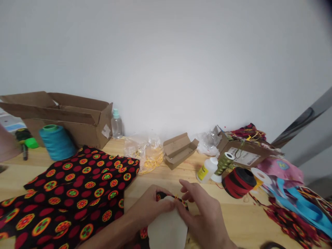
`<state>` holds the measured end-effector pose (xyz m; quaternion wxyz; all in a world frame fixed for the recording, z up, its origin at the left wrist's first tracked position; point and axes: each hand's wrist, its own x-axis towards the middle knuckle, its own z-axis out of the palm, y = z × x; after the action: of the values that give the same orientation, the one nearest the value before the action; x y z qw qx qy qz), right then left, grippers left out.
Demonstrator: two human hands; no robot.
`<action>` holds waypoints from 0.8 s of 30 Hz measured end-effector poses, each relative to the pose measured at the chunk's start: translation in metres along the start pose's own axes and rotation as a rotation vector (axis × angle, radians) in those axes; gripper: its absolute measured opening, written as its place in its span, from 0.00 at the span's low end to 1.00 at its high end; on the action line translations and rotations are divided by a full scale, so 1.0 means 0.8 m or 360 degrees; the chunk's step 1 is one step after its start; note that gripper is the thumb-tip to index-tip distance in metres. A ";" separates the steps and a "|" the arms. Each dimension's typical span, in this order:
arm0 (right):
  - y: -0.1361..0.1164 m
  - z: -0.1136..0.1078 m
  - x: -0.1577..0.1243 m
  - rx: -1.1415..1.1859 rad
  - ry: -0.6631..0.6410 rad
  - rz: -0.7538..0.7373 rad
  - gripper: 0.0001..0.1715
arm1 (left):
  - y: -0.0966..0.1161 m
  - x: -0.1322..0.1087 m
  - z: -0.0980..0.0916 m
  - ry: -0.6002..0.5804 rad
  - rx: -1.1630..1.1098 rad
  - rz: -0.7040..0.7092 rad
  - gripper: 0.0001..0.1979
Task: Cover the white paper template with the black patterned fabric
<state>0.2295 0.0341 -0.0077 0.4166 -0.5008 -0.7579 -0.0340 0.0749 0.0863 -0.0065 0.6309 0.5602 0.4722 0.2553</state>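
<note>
A teal thread cone stands before an open cardboard box; a clear bottle stands at the box's end

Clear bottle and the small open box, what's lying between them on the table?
In the head view, a clear plastic bag and yellow cord lie between the clear bottle and the small box.

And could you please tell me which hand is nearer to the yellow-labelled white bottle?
Right: the right hand is below the white bottle in the picture, while the left hand is farther off, lower left.
</note>
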 end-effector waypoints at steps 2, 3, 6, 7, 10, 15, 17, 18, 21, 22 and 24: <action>-0.003 -0.005 0.001 -0.0321 0.0018 -0.0251 0.19 | 0.005 -0.001 0.001 -0.0088 -0.0032 0.0015 0.09; -0.005 -0.008 0.002 -0.0443 0.0008 -0.0370 0.17 | 0.007 -0.002 0.002 -0.0127 -0.0049 0.0027 0.08; -0.010 -0.014 0.004 -0.0539 -0.0068 -0.0556 0.15 | 0.010 -0.001 0.001 -0.0210 -0.0090 0.0050 0.05; -0.011 -0.015 0.004 -0.0506 -0.0063 -0.0566 0.15 | 0.010 0.000 0.000 -0.0216 -0.0099 0.0044 0.05; -0.011 -0.013 0.004 -0.0196 0.0062 -0.0427 0.14 | 0.006 0.004 -0.002 -0.0175 -0.0132 -0.0009 0.07; -0.003 -0.004 0.003 0.0458 0.0195 0.0420 0.14 | -0.001 0.009 -0.003 -0.0038 -0.0172 -0.0102 0.08; -0.002 0.000 0.005 0.0655 -0.0004 0.0745 0.12 | -0.001 0.009 -0.004 0.0012 -0.0173 -0.0106 0.09; -0.001 0.002 0.005 0.0784 -0.0113 0.0897 0.12 | -0.001 0.009 -0.004 0.0030 -0.0174 -0.0102 0.10; 0.000 0.006 0.007 0.1144 -0.0204 0.1199 0.14 | 0.000 0.007 -0.006 0.0058 -0.0177 -0.0080 0.13; 0.001 0.008 0.007 0.1234 -0.0191 0.1234 0.14 | 0.000 0.006 -0.006 0.0062 -0.0174 -0.0075 0.14; 0.002 0.009 0.006 0.1353 -0.0160 0.1263 0.16 | 0.000 0.005 -0.006 0.0065 -0.0160 -0.0071 0.15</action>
<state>0.2254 0.0418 -0.0094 0.5256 -0.5362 -0.4783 0.4555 0.0724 0.0919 -0.0071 0.6541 0.5118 0.4839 0.2758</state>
